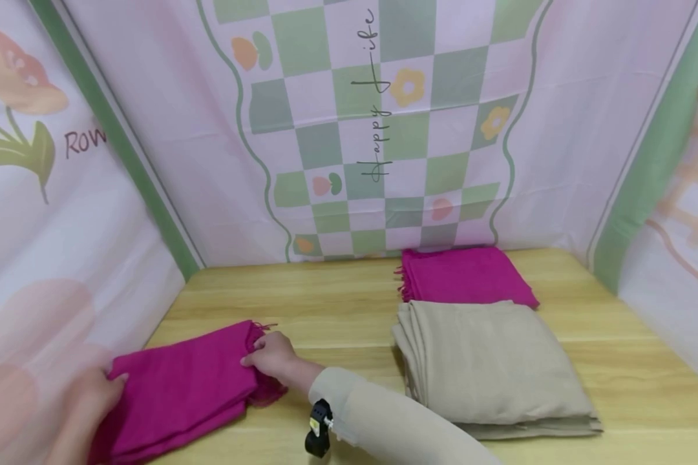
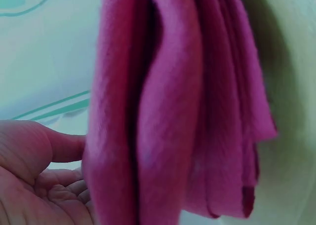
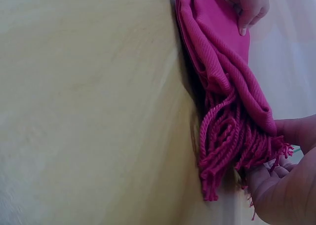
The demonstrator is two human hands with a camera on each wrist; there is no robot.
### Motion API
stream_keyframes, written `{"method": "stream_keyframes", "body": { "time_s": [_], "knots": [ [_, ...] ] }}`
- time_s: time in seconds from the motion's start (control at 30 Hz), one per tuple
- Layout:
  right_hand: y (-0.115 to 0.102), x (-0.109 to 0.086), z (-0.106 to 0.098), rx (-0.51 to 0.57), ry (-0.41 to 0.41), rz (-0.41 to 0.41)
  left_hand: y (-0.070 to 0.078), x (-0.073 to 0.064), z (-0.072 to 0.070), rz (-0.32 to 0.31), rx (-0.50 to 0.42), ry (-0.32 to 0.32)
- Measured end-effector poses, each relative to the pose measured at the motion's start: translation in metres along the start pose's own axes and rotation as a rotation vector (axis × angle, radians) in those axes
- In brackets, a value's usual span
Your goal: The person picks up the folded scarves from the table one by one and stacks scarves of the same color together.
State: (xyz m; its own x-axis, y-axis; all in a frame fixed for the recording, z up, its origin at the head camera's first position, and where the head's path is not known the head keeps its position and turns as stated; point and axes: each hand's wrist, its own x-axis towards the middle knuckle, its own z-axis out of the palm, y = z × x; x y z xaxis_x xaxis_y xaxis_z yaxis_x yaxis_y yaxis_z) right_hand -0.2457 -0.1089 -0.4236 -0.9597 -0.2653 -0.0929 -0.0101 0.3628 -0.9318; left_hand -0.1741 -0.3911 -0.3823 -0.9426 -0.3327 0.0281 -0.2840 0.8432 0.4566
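Note:
A folded magenta scarf (image 1: 180,381) with twisted fringe lies at the left of the table. At its fringed right end, my right hand (image 1: 274,356) pinches the edge, thumb on top. My left hand (image 1: 90,403) grips the opposite end, its thumb over the top fold. Seen from the left wrist, the scarf's stacked folds (image 2: 168,106) fill the middle, with the left thumb and curled fingers against their side. The right wrist view has the loose fringe (image 3: 222,141) hanging beside the right hand (image 3: 286,180), whose fingertips are partly hidden by it.
On the right of the wooden table (image 1: 337,310) lies a thick folded beige cloth (image 1: 488,361). Behind it, partly covered, is another folded magenta fringed scarf (image 1: 465,274). Printed curtains (image 1: 169,97) stand along the back and both sides. A small black device (image 1: 318,427) hangs at the right cuff.

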Motion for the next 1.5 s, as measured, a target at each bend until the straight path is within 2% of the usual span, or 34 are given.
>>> {"method": "stream_keyframes", "body": {
  "time_s": [0.17, 0.33, 0.53, 0.7, 0.93, 1.17, 1.5],
  "knots": [
    [-0.004, 0.002, -0.008, -0.029, 0.012, -0.025, 0.007, 0.0, 0.0, -0.007, -0.031, 0.041],
    [-0.009, 0.003, -0.013, -0.051, 0.033, -0.042, 0.017, 0.0, 0.001, 0.036, -0.036, 0.114],
    [-0.017, 0.004, -0.024, -0.089, 0.038, -0.091, 0.032, 0.004, 0.001, 0.059, -0.039, 0.156],
    [-0.026, 0.005, -0.035, -0.12, 0.031, -0.096, 0.041, 0.007, 0.003, 0.103, -0.045, 0.196],
    [-0.036, 0.006, -0.055, -0.125, 0.032, -0.09, 0.053, 0.011, 0.005, 0.142, -0.059, 0.225],
    [-0.044, 0.003, -0.076, -0.192, 0.028, -0.137, 0.069, 0.017, 0.006, 0.176, -0.102, 0.235],
    [-0.038, -0.002, -0.095, -0.225, 0.06, -0.156, 0.087, 0.023, 0.015, 0.238, -0.135, 0.254]
  ]
}}
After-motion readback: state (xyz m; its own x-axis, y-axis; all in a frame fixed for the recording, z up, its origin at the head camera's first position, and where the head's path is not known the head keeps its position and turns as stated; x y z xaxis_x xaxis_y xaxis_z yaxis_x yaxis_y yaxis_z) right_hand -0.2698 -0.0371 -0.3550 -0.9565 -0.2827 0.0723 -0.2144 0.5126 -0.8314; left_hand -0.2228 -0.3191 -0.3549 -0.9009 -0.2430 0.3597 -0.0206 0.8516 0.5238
